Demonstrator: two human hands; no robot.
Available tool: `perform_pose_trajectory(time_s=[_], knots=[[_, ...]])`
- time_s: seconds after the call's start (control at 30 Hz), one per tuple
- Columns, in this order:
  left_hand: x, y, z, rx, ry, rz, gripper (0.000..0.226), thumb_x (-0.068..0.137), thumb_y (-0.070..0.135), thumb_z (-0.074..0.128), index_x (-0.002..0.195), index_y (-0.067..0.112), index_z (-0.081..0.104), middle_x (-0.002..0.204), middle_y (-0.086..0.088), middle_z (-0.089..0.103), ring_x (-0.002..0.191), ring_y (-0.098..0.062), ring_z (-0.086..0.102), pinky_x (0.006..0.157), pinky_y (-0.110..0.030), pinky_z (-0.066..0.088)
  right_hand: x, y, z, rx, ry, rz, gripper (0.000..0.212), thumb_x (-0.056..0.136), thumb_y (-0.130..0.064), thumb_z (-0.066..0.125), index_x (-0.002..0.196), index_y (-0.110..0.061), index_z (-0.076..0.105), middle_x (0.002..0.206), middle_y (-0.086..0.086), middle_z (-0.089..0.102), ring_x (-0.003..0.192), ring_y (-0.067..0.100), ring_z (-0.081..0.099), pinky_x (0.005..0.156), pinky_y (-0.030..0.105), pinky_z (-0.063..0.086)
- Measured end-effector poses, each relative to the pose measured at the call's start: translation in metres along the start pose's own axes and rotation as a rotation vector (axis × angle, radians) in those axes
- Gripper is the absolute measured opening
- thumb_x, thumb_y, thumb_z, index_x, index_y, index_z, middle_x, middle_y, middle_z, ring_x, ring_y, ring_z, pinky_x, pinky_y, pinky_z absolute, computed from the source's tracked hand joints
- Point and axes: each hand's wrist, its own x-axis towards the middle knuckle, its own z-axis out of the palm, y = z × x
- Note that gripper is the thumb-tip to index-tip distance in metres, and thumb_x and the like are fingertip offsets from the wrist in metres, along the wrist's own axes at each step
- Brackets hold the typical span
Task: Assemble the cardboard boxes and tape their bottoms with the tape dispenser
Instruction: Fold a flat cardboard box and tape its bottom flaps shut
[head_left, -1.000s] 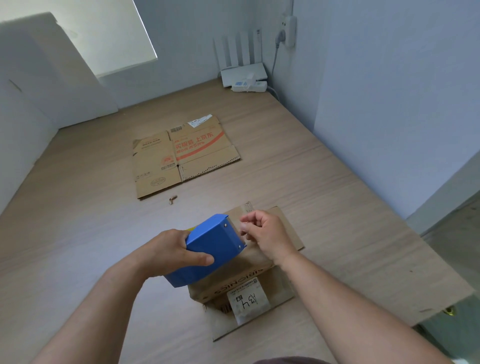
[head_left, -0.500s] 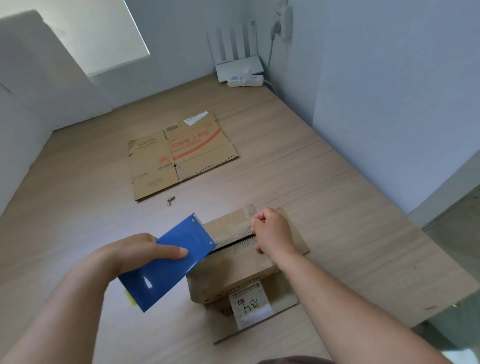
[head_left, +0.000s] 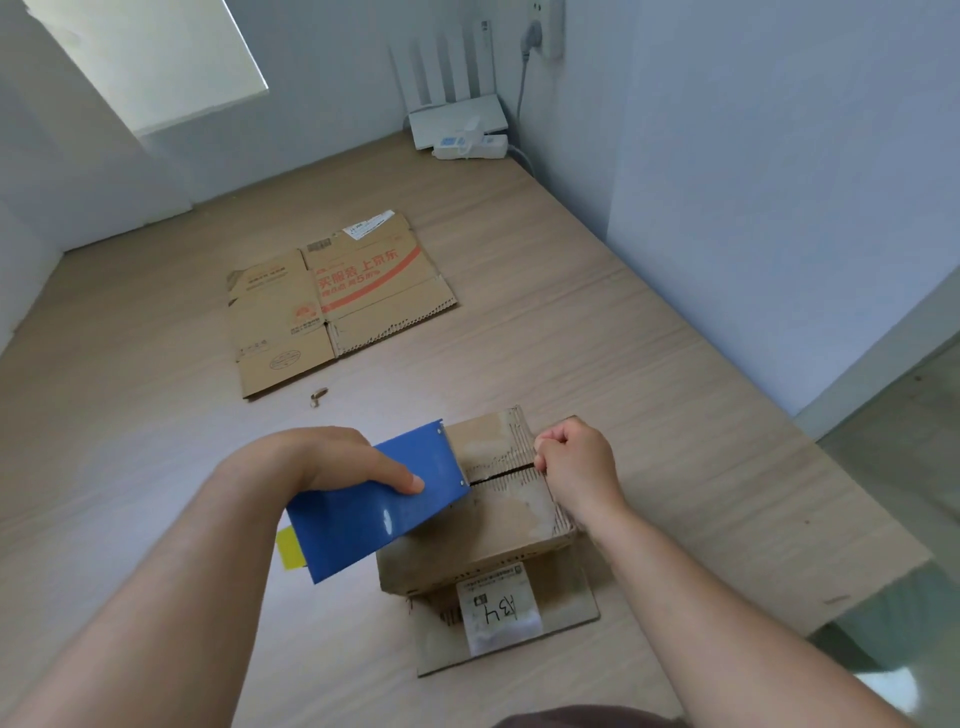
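Over the near cardboard box (head_left: 498, 519), the left hand (head_left: 322, 462) grips the blue tape dispenser (head_left: 374, 512); the right hand (head_left: 576, 467) curls at the seam's right end, its grasp unclear.

The pale wood-grain worktop (head_left: 649, 338) carries a flattened cardboard box (head_left: 337, 301) with red print, lying flat well back toward the far left. A small brown scrap (head_left: 318, 397) sits just off that box's near corner. An upright cardboard box (head_left: 498, 525) stands on its splayed flaps close to the near right edge, and a white router (head_left: 457, 122) and a power strip (head_left: 470, 148) sit in the far right corner
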Motion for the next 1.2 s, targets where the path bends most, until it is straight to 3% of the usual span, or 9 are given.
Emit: perform_pose_trajectory(time_s=[0.07,0.23,0.37,0.5,0.63,0.73,0.93,1.1,1.2], knots=[[0.000,0.005,0.001,0.040,-0.007,0.016,0.051,0.068,0.066,0.070,0.094,0.024,0.058,0.099,0.001,0.062,0.091,-0.019,0.062,0.085,-0.034,0.047,0.000,0.006,0.000,0.116,0.016,0.014,0.017,0.085,-0.009,0.052,0.071,-0.014,0.058,0.068,-0.001,0.060,0.063,0.019,0.052,0.064,0.040,0.045],[0.003,0.012,0.003,0.095,-0.037,0.035,0.048,0.068,0.066,0.070,0.090,0.025,0.058,0.096,0.003,0.062,0.090,-0.017,0.061,0.084,-0.032,0.047,-0.008,0.014,0.011,0.318,0.101,-0.017,0.016,0.086,-0.011,0.054,0.072,-0.019,0.055,0.066,-0.001,0.056,0.057,0.018,0.045,0.057,0.035,0.036],[0.005,0.007,0.001,0.074,-0.035,0.017,0.050,0.068,0.065,0.070,0.094,0.024,0.058,0.099,0.001,0.063,0.091,-0.018,0.062,0.086,-0.033,0.048,-0.001,0.001,0.017,0.206,0.053,-0.058,0.017,0.089,-0.012,0.053,0.075,-0.022,0.053,0.075,-0.001,0.060,0.067,0.016,0.051,0.059,0.028,0.039],[0.007,0.002,0.003,0.009,-0.012,0.000,0.053,0.067,0.065,0.071,0.097,0.022,0.062,0.099,-0.001,0.065,0.091,-0.019,0.063,0.080,-0.032,0.047,0.005,0.004,0.007,0.022,0.022,-0.040,0.011,0.088,-0.012,0.051,0.084,-0.014,0.061,0.085,0.003,0.065,0.079,0.018,0.057,0.068,0.028,0.043],[0.009,0.003,0.002,-0.042,-0.038,-0.009,0.053,0.067,0.063,0.072,0.098,0.022,0.062,0.100,-0.002,0.064,0.091,-0.020,0.062,0.081,-0.032,0.046,0.001,0.012,0.003,-0.001,0.020,-0.018,0.012,0.090,-0.012,0.052,0.083,-0.013,0.061,0.080,0.000,0.063,0.067,0.011,0.053,0.056,0.024,0.038],[0.011,0.003,0.002,-0.059,-0.054,-0.015,0.054,0.066,0.062,0.073,0.099,0.022,0.061,0.102,-0.003,0.064,0.093,-0.021,0.063,0.083,-0.034,0.047,0.002,0.013,0.003,-0.002,0.031,-0.021,0.012,0.090,-0.011,0.051,0.082,-0.012,0.061,0.078,0.001,0.063,0.065,0.010,0.052,0.055,0.023,0.038],[0.014,0.004,0.001,-0.050,-0.067,-0.017,0.055,0.066,0.062,0.074,0.100,0.021,0.060,0.103,-0.004,0.063,0.093,-0.022,0.062,0.084,-0.034,0.046,0.004,0.016,0.007,0.007,0.061,0.029,0.014,0.090,-0.013,0.049,0.081,-0.014,0.060,0.088,0.006,0.066,0.083,0.023,0.058,0.073,0.032,0.046],[0.016,0.007,0.001,-0.046,-0.082,-0.024,0.056,0.066,0.062,0.074,0.102,0.021,0.058,0.104,-0.004,0.063,0.094,-0.022,0.061,0.086,-0.034,0.046,0.007,0.019,0.008,0.016,0.030,0.095,0.015,0.088,-0.015,0.053,0.074,-0.016,0.060,0.089,0.006,0.067,0.087,0.025,0.061,0.078,0.038,0.050],[0.018,0.007,0.001,-0.047,-0.081,-0.026,0.057,0.066,0.062,0.074,0.102,0.021,0.059,0.104,-0.004,0.063,0.094,-0.022,0.062,0.086,-0.034,0.047,0.010,0.023,0.005,-0.016,-0.044,0.140,0.018,0.084,-0.027,0.061,0.073,-0.014,0.057,0.082,0.002,0.065,0.082,0.023,0.061,0.076,0.038,0.051]])
